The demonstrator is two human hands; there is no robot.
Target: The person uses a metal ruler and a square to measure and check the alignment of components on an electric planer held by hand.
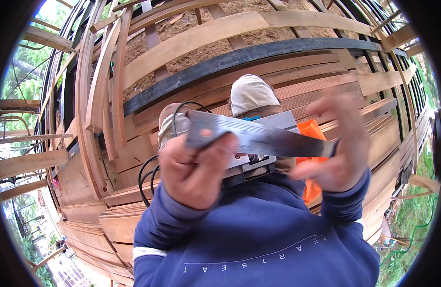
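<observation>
My left hand (194, 172) pinches a flat, shiny metal strip (263, 137) at its left end, beside a round hole. The strip stretches rightward across my lap and has faint marks on its face. My right hand (342, 143) is blurred, its thumb and fingers spread about the strip's dark right end; contact there is unclear. Below the strip, a grey power tool (249, 167) with a metal base rests on my lap, partly covered by the strip. From its left side runs a black cable (143, 178).
Bright orange cloth (312, 128) lies beside the tool, under my right hand. Reddish grooved boards (316, 93) surround my legs. Long timbers (116, 91) lean at the left, and a black beam (249, 56) crosses ahead. Bare soil shows beyond it. Stacked planks (373, 158) lie at the right.
</observation>
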